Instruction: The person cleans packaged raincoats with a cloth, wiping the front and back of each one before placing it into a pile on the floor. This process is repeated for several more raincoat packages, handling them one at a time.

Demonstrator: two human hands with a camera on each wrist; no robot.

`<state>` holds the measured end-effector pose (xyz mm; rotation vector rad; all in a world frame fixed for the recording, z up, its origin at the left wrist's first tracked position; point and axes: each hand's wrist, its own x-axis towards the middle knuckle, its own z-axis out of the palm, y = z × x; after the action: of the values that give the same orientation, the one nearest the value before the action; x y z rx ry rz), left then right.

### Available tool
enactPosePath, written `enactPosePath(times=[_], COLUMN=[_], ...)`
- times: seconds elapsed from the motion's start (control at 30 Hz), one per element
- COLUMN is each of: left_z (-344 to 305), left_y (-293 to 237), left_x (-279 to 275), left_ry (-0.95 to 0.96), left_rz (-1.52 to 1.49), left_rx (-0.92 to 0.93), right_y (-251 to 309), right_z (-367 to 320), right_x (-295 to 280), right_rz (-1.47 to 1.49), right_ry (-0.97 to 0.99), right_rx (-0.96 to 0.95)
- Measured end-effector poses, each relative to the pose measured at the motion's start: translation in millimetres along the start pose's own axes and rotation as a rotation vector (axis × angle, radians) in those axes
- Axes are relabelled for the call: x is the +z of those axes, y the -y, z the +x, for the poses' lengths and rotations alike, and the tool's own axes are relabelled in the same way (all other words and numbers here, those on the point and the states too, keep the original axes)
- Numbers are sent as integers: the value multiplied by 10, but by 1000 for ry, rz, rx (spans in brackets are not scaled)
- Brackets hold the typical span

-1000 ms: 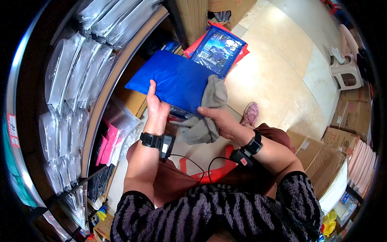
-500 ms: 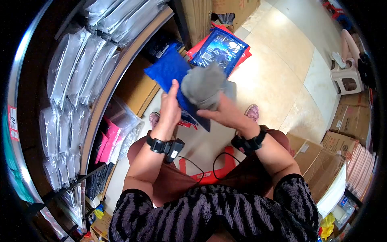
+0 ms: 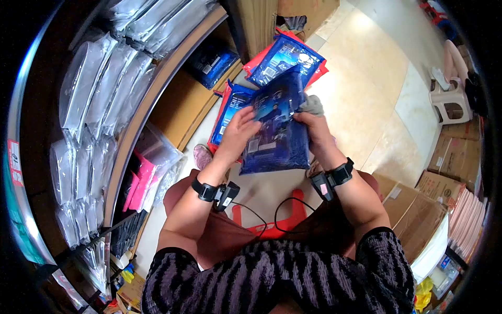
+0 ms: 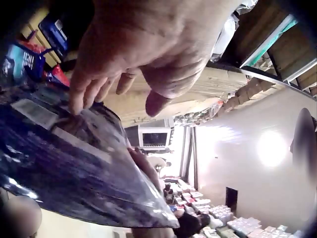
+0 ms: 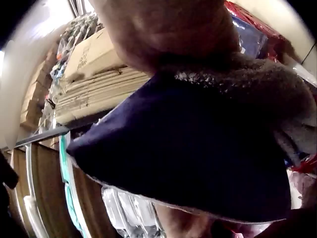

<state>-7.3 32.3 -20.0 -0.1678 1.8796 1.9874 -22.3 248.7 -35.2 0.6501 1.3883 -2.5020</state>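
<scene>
A flat blue package (image 3: 274,144) in clear film, its printed side facing up, is tilted in front of my body in the head view. My right hand (image 3: 320,132) grips its right edge, thumb on the front. A fuzzy grey cloth (image 3: 312,105) sticks out behind that hand; in the right wrist view the cloth (image 5: 277,94) lies along the plain dark back (image 5: 193,153) of the package. My left hand (image 3: 236,137) is at the left edge. Its loosely extended fingers touch the film in the left wrist view, with the thumb (image 4: 157,103) apart from it.
Beyond lie similar blue packages (image 3: 286,58) over red ones, and another blue package (image 3: 230,112) sits closer at left. A shelf (image 3: 151,83) with clear-bagged goods (image 3: 78,94) curves along the left. A red stool (image 3: 298,206) is below, cardboard boxes (image 3: 418,214) at right.
The package has turned from its plain blue back to its printed front and come nearer my body. The grey cloth has gone from over it to behind its right edge with my right hand.
</scene>
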Motion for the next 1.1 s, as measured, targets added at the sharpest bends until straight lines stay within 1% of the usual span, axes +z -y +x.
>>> enactPosePath(times=[0.1,0.13,0.17,0.23,0.33,0.37,0.43,0.5,0.53,0.63,0.67,0.77,0.8,0.9,0.93,0.97,1.0,1.03,1.07,1.1], left_z=[5,-17,-26,-40,-72,-70,-91,-76,-60,177,250,492,619,989,1150,1322,1536,1704,1876,2046], left_y=[151,174,237,336,393,468,412,196,117,227,251,282,244,98,74,59,130,173,254,397], left_x=[-230,-237,-270,-339,-290,-211,57,276,353,403,346,258,247,280,297,316,317,317,306,285], left_ry=[-104,-158,-145,-119,238,336,397,210,117,-124,-87,-87,-53,40,61,81,95,113,87,61], left_rz=[111,110,104,90,-265,-338,-696,-872,-955,-975,-1076,-989,-983,-961,-951,-943,-952,-968,-918,-867], left_rx=[-113,-116,-178,-299,-645,-664,-585,-467,-408,-281,-301,-256,-231,-140,-136,-134,-123,-148,-106,-63], right_y=[241,403,391,443,499,518,494,457,454,308,265,397,394,466,515,594,731,798,801,808], right_z=[10,-68,-3,84,98,92,96,37,-13,-1,18,13,30,5,-2,-35,-109,-142,-124,-118], right_x=[-19,55,-32,-178,-237,-238,-260,-211,-173,-203,-216,-224,-252,-291,-276,-251,-166,-125,-172,-162], right_rz=[88,86,32,37,146,182,197,177,116,25,20,25,7,-88,-117,-182,-247,-312,-388,-436], right_ry=[45,20,30,-51,-74,-74,-55,-37,-36,-39,-61,-32,-6,-64,-116,-106,-97,-89,-114,-121], right_rx=[-70,-37,-150,-153,-140,-135,-89,-45,-41,13,15,158,89,-88,-136,-166,-194,-219,-206,-235])
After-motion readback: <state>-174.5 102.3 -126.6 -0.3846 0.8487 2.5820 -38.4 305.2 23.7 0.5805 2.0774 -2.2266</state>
